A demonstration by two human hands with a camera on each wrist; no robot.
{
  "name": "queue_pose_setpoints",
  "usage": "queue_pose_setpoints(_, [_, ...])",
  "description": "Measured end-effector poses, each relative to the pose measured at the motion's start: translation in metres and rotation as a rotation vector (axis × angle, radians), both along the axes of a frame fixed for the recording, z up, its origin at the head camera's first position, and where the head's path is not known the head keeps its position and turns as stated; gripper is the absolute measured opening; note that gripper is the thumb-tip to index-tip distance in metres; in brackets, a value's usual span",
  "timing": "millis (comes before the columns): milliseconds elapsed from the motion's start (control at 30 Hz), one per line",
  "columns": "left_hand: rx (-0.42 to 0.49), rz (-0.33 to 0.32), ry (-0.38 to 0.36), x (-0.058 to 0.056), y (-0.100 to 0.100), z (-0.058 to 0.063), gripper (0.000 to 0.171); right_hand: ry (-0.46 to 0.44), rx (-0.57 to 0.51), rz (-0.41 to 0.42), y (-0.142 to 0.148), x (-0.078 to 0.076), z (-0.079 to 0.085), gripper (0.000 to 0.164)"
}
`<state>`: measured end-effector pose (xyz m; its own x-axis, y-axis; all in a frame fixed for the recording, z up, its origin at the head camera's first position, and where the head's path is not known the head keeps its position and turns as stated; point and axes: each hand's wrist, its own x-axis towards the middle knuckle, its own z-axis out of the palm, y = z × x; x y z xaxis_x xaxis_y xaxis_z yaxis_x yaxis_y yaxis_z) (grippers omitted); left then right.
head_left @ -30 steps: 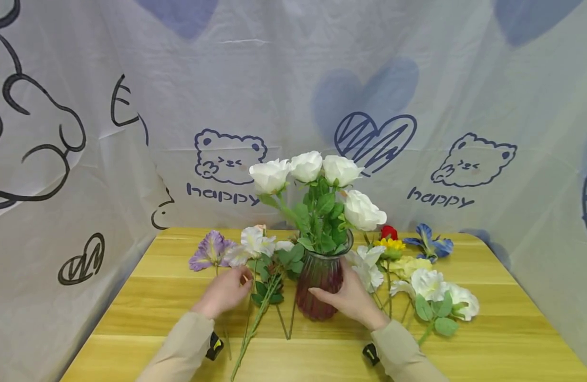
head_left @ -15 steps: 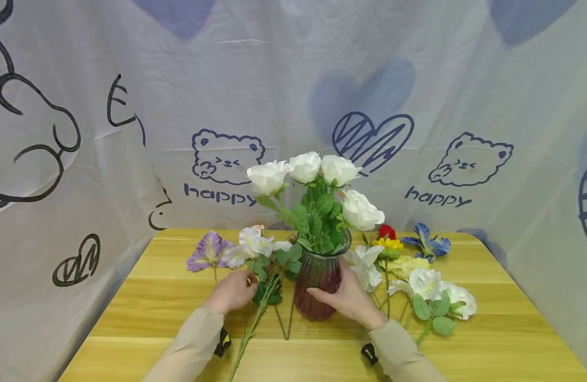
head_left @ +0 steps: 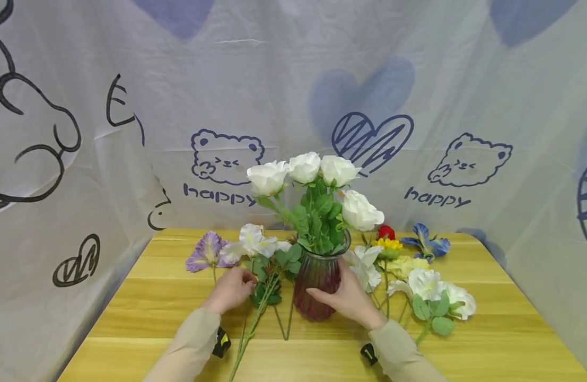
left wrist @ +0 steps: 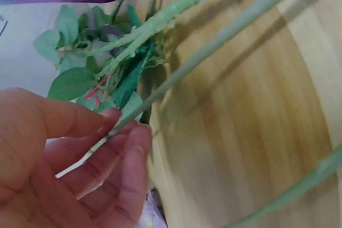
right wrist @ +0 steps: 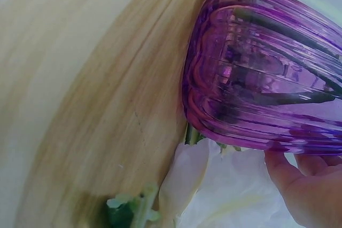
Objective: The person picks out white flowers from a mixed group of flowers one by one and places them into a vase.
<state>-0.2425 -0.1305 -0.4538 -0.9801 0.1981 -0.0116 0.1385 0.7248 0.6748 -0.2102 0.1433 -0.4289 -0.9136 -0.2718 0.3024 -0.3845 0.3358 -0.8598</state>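
Note:
My left hand (head_left: 229, 291) pinches a thin green flower stem (left wrist: 187, 65) between thumb and fingertips, clearest in the left wrist view. A ruffled white flower (head_left: 252, 241) stands just beyond those fingers. In the head view, my right hand (head_left: 352, 297) grips the side of a ribbed glass vase (head_left: 317, 289), purple-red below and clear at the rim. The vase is upright and holds several white roses (head_left: 339, 171) with green leaves. Through the glass in the right wrist view, dark stems (right wrist: 291, 97) show inside. A leafy green stem (head_left: 247, 339) lies between the left hand and the vase.
A purple flower (head_left: 208, 252) lies at the left. Right of the vase are a red flower (head_left: 386, 232), a sunflower (head_left: 390, 247), a blue flower (head_left: 427, 243), a yellow flower (head_left: 404, 266) and several white ones (head_left: 424, 285). A printed curtain (head_left: 293, 95) hangs behind the wooden table (head_left: 489, 339).
My left hand has moved right and taken a stem; the ruffled white flower has since shifted slightly up and left. The right hand stays on the vase.

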Motion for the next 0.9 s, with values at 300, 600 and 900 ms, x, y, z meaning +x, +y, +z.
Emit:
queue_pose_setpoints(300, [0.287, 0.058, 0.041, -0.004, -0.014, 0.002, 0.013, -0.003, 0.006, -0.01, -0.001, 0.001, 0.001, 0.086])
queue_pose_setpoints(600, [0.491, 0.178, 0.024, -0.003, -0.021, 0.009, 0.037, -0.011, 0.015, -0.012, 0.0, 0.001, 0.0, 0.089])
queue_pose_setpoints(900, [0.448, 0.214, 0.104, 0.0, -0.026, 0.017, 0.036, 0.021, 0.01, -0.02, 0.0, -0.005, -0.01, 0.089])
